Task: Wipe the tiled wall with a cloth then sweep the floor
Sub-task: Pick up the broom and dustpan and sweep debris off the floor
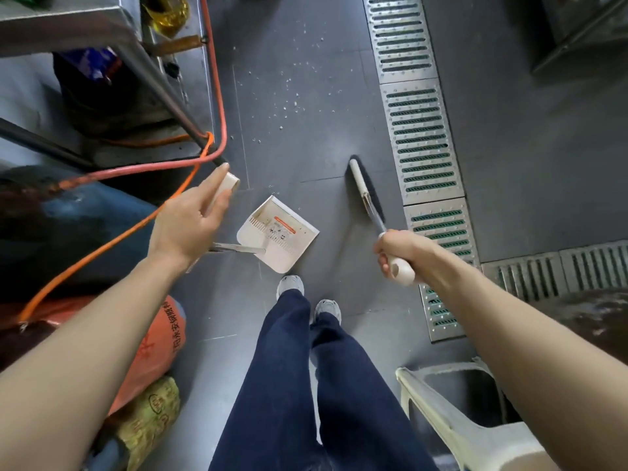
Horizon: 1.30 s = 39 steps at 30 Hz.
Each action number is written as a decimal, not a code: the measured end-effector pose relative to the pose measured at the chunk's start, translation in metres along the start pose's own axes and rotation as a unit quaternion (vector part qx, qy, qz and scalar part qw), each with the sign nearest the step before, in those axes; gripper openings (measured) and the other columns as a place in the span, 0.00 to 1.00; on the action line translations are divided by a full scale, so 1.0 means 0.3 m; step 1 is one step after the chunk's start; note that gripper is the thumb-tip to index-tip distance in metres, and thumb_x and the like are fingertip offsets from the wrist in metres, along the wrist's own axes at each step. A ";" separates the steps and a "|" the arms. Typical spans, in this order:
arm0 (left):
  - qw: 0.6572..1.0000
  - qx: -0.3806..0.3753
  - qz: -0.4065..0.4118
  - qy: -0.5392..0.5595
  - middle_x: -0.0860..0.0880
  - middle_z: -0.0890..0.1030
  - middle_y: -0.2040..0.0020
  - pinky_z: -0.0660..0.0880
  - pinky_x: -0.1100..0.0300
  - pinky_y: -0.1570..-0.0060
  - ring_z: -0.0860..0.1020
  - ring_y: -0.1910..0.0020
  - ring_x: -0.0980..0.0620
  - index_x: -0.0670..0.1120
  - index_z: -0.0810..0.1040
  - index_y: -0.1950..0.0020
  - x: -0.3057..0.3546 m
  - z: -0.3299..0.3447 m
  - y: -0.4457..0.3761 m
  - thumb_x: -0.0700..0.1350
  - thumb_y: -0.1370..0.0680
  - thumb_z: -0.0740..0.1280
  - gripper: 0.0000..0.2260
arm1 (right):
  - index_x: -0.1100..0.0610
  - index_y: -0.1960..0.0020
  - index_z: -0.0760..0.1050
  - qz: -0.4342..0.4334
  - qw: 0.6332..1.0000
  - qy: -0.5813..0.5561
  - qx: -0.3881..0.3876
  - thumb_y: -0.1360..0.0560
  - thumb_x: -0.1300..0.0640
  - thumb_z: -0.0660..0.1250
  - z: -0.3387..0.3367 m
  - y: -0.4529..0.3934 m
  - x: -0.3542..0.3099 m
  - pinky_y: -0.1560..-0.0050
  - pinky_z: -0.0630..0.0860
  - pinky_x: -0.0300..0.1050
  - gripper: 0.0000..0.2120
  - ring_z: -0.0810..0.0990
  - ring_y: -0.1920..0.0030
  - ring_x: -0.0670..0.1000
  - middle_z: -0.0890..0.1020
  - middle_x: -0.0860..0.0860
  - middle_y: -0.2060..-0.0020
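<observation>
A grey tiled floor is seen from above, with the person's legs and pale shoes at the bottom. The right hand is closed in a fist round the cream plastic grip of a broom, whose thin metal shaft runs down to a dark bristle head resting on the floor beside a slotted metal drain. The left hand has its fingers nearly straight against the cream tube handle of a dustpan; whether it is truly gripped cannot be told. The pan, white smooth plastic with a comb-toothed edge, sits on the floor just ahead of the shoes. Small pale crumbs are scattered well ahead of both tools. Sweeping appears to be under way; it would likely be done best with short strokes drawn from the crumbs toward the pan's lip, the lip being kept flat on the tile and the debris kept clear of the drain slots. No cloth is seen.
</observation>
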<state>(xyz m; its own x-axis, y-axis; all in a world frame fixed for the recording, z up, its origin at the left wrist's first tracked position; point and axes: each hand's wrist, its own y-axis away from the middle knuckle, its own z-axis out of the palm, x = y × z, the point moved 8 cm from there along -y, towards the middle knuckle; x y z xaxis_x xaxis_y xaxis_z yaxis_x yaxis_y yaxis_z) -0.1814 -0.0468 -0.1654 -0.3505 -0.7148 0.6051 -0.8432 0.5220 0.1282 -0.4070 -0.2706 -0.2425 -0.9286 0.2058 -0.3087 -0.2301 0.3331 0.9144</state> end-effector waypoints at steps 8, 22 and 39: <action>0.998 0.040 -0.050 -0.007 0.43 0.81 0.44 0.72 0.51 0.47 0.77 0.45 0.42 0.56 0.70 0.32 -0.062 -0.071 0.139 0.56 0.21 0.60 0.18 | 0.60 0.48 0.69 -0.025 0.995 0.038 -0.087 0.26 0.69 0.56 0.235 0.126 -0.025 0.70 0.71 0.42 0.10 0.70 0.78 0.52 0.71 0.57 0.72; 0.993 0.051 -0.101 0.031 0.42 0.80 0.41 0.68 0.56 0.42 0.76 0.40 0.43 0.51 0.71 0.31 -0.334 -0.205 0.258 0.55 0.24 0.57 0.22 | 0.58 0.43 0.68 -0.077 0.984 0.159 -0.012 0.23 0.57 0.59 0.330 0.081 -0.102 0.71 0.69 0.45 0.10 0.70 0.77 0.52 0.71 0.51 0.81; 0.988 0.078 -0.113 0.074 0.42 0.81 0.45 0.69 0.59 0.44 0.77 0.44 0.45 0.50 0.72 0.32 -0.490 -0.267 0.266 0.52 0.22 0.61 0.18 | 0.58 0.35 0.66 -0.070 0.976 0.205 -0.008 0.20 0.55 0.52 0.540 0.108 -0.237 0.67 0.73 0.48 0.16 0.73 0.71 0.55 0.74 0.55 0.69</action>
<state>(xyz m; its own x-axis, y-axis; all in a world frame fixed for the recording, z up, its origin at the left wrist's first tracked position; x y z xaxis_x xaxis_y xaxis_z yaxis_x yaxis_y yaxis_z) -0.1646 0.1373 -0.1813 -0.0920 -0.7229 0.6848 -0.9497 0.2704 0.1577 -0.3014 -0.1254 -0.2334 -0.9257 -0.2277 -0.3020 -0.3637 0.3173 0.8758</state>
